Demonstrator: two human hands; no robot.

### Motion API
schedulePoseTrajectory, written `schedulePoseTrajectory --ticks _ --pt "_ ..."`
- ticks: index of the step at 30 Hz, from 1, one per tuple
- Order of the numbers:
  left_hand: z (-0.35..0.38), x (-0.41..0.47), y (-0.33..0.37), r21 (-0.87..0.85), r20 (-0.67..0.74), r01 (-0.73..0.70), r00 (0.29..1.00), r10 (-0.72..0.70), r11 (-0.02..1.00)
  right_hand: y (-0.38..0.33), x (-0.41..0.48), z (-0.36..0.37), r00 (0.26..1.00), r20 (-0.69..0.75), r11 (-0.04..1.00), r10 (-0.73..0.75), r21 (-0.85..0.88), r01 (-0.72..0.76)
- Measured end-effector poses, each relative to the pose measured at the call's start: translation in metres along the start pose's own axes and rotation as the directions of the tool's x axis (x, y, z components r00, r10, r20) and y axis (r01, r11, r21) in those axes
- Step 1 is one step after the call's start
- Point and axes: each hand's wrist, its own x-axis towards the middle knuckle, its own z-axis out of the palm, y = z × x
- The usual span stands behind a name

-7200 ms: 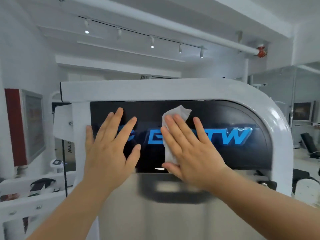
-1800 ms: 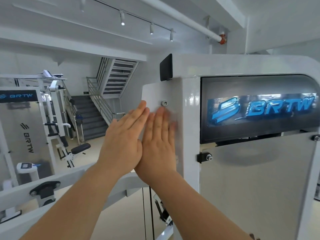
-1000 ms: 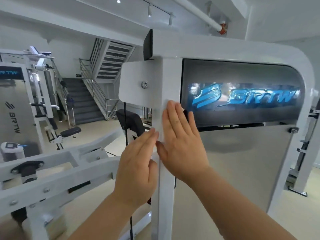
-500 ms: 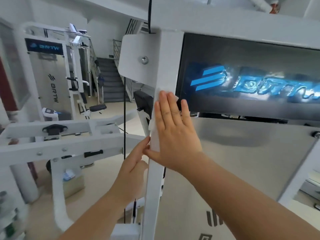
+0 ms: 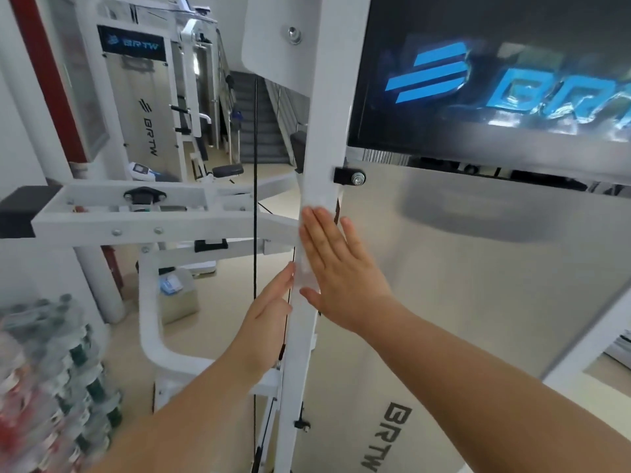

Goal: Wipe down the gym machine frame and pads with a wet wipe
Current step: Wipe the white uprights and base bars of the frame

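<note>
Now pressing a thin white wet wipe (image 5: 305, 268) flat onto the white painted metal upright post (image 5: 324, 114) of the machine frame with the right hand (image 5: 341, 271), fingers straight, gripping nothing, likely for broad contact. Bracing its side with the straight-fingered left hand (image 5: 269, 308), probably for steadiness.

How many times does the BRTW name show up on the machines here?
4: blue on the near machine's black panel, cut off; dark down its lower cover; blue on the far machine's top sign; dark down its front cover. Others may be hidden.
</note>
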Motion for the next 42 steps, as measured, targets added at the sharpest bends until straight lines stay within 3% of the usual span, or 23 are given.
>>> schedulePoseTrajectory --ticks 3,5,9,12,19,26,29,32,35,38,42 --pt "-0.005 0.001 -0.005 -0.033 0.056 -0.03 0.998 0.032 0.999 -0.017 -0.025 0.026 0.987 0.066 0.989 -0.149 0.017 0.148" --pt "-0.009 0.002 -0.007 -0.041 0.102 -0.046 0.994 0.049 0.998 -0.015 -0.026 0.03 0.986 0.041 0.987 -0.162 -0.007 0.162" --pt "-0.019 0.008 -0.015 -0.106 0.184 -0.034 0.981 0.053 0.994 0.003 0.0 0.016 0.995 -0.096 0.999 0.03 -0.012 -0.032" --pt "-0.03 0.019 -0.031 -0.089 0.195 -0.039 0.979 0.056 0.995 -0.002 0.006 0.017 0.991 -0.094 0.995 0.097 0.019 -0.096" --pt "-0.041 0.028 -0.063 -0.089 0.266 -0.029 0.963 0.051 0.996 -0.055 -0.045 0.062 0.993 0.03 0.994 -0.113 0.001 0.113" --pt "-0.032 0.023 -0.091 -0.101 0.145 -0.085 0.984 0.099 0.991 -0.057 -0.024 0.063 0.99 -0.109 0.996 0.09 0.015 -0.089" --pt "-0.032 0.02 -0.121 0.001 0.062 -0.142 0.988 0.141 0.99 -0.085 -0.05 0.091 0.994 -0.091 0.998 0.058 0.037 -0.055" --pt "-0.031 0.014 -0.159 0.06 0.08 -0.168 0.983 0.163 0.984 -0.11 -0.083 0.122 0.996 -0.084 0.999 -0.033 0.027 0.035" --pt "-0.028 0.014 -0.194 0.035 0.098 -0.203 0.975 0.199 0.979 -0.119 -0.09 0.134 0.993 -0.119 1.0 -0.013 -0.007 0.013" --pt "-0.028 0.014 -0.231 -0.003 -0.001 -0.226 0.974 0.226 0.974 -0.131 -0.088 0.142 0.984 -0.165 0.998 0.059 -0.005 -0.06" --pt "-0.029 0.01 -0.275 0.03 0.046 -0.371 0.928 0.37 0.928 -0.169 -0.113 0.174 0.985 -0.17 1.0 -0.023 -0.012 0.022"
